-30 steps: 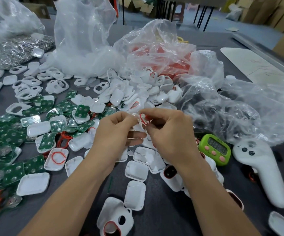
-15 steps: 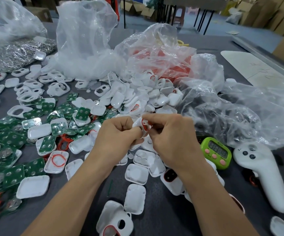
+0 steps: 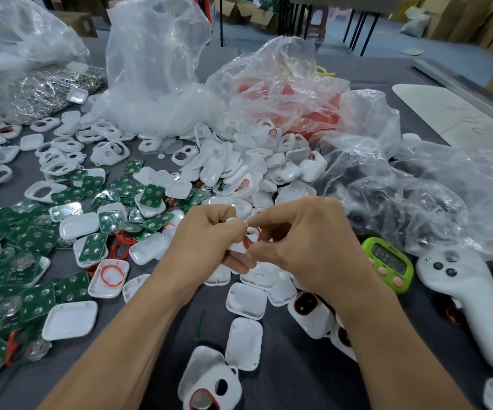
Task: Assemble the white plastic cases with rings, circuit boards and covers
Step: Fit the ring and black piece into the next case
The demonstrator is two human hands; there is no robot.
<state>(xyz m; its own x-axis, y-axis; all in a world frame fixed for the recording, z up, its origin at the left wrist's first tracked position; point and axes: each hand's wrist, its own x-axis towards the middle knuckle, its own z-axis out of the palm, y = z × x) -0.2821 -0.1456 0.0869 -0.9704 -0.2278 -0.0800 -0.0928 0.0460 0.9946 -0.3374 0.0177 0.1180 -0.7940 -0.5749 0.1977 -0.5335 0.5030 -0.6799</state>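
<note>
I see my left grip [image 3: 206, 235] and right grip [image 3: 307, 238] meeting above the middle of the tabletop [image 3: 298, 380]. Both are clenched on one small white case [image 3: 235, 247], fingers curled round its edges. A red ring [image 3: 245, 244] shows at the case's rim, between the two thumbs. Just below the grips, loose white covers [image 3: 246, 300] lie on the grey surface. To the left, green circuit boards [image 3: 36, 241] are spread in a heap, some resting in white shells. Further back, a heap of finished cases [image 3: 268, 170] spills from clear plastic bags [image 3: 156, 84]. A green timer [image 3: 388, 261] and a white controller [image 3: 472, 309] lie to the right.
</note>
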